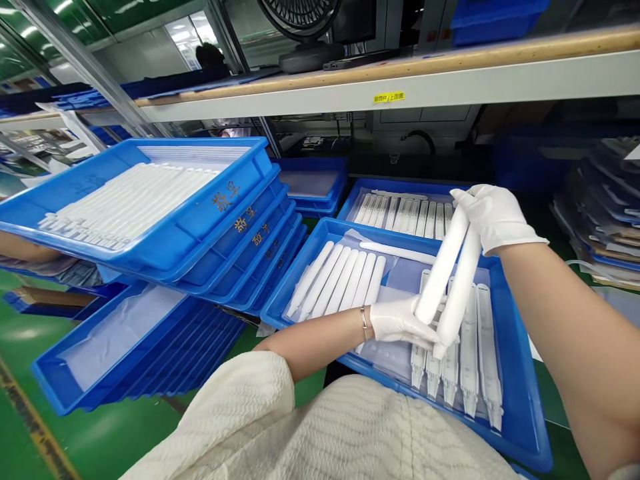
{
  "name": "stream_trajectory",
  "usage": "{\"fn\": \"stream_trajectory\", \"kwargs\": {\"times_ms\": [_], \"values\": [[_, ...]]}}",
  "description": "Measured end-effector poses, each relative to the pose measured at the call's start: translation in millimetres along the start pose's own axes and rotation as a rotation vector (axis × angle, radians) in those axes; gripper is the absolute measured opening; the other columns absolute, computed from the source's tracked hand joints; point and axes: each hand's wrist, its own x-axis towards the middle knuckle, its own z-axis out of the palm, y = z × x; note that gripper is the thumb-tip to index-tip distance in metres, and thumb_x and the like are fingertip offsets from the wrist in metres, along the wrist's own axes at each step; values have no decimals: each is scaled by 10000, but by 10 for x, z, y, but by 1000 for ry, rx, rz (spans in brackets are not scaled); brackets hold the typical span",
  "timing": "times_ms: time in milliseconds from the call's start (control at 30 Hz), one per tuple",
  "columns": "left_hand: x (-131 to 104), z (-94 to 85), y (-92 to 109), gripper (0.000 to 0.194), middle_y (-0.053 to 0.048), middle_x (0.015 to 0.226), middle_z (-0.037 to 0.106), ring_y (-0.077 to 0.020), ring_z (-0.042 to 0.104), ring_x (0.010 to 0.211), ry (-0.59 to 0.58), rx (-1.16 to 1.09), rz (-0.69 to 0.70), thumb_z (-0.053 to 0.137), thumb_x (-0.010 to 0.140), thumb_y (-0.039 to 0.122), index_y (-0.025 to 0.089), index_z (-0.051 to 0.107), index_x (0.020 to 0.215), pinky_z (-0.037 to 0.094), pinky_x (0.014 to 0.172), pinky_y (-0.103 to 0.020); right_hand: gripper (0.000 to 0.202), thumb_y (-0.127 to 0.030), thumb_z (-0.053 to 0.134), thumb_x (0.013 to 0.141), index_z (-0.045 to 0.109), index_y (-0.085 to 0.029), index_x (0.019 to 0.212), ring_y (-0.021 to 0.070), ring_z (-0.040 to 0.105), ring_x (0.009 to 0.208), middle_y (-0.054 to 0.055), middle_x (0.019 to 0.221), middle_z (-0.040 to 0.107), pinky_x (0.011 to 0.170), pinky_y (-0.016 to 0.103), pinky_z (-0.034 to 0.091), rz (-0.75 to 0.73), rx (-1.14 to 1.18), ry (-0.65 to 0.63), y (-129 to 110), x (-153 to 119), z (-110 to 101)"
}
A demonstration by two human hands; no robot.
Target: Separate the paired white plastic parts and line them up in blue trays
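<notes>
Two long white plastic pieces [453,273] are held up at a slant above a blue tray [523,373]. My gloved right hand [493,217] grips their upper ends, and my gloved left hand [403,323] holds their lower ends. Beneath them, on the tray's right side, several white parts [469,353] lie in a row with their inner structure facing up. On its left side several smooth white pieces [333,283] rest side by side. One more white piece [397,252] lies crosswise along the far edge.
Stacked blue trays [245,200] stand at the left, the top one full of white strips [135,197]. Lower left is another tray stack [125,333]. Behind the work tray sits a second filled tray [400,213]. A shelf edge [325,93] crosses above; stacked sheets [600,213] stand right.
</notes>
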Motion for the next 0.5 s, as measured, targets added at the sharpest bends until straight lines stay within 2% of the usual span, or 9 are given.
{"fn": "stream_trajectory", "kwargs": {"times_ms": [100,167,267,400,500], "values": [[45,6,-24,710,-70,1112,675,-205,696,1076,-17,-39,12,954,666,231,219,634,1300,585,953,-429,271,-465,579,948,592,-242,794,264,566,787,108,873,642,834,479,439,24,47,42,2,7,-31],[68,9,-49,644,-86,1185,660,-223,702,1083,-30,-82,11,955,668,266,198,663,1237,586,959,-449,236,-432,533,971,594,-260,820,272,594,862,113,1002,683,874,467,450,34,113,60,-1,2,-40],[95,14,-96,628,-122,1281,643,-230,719,1043,-36,-92,-3,944,688,329,183,663,1230,595,946,-465,218,-415,490,986,583,-266,857,263,619,892,112,1077,705,848,437,487,50,193,92,3,-3,4],[101,-10,-138,623,-131,1230,671,-219,736,938,-18,-75,24,951,673,361,174,661,1193,620,885,-468,211,-344,469,988,614,-204,925,246,636,838,143,1009,717,800,414,507,29,204,111,67,44,134],[52,-67,-97,599,-126,1178,680,-193,732,870,3,-66,67,944,682,379,171,666,1171,635,826,-428,277,-348,554,949,659,-150,1112,301,650,988,167,1094,706,911,467,493,-49,151,133,147,-10,201]]}}
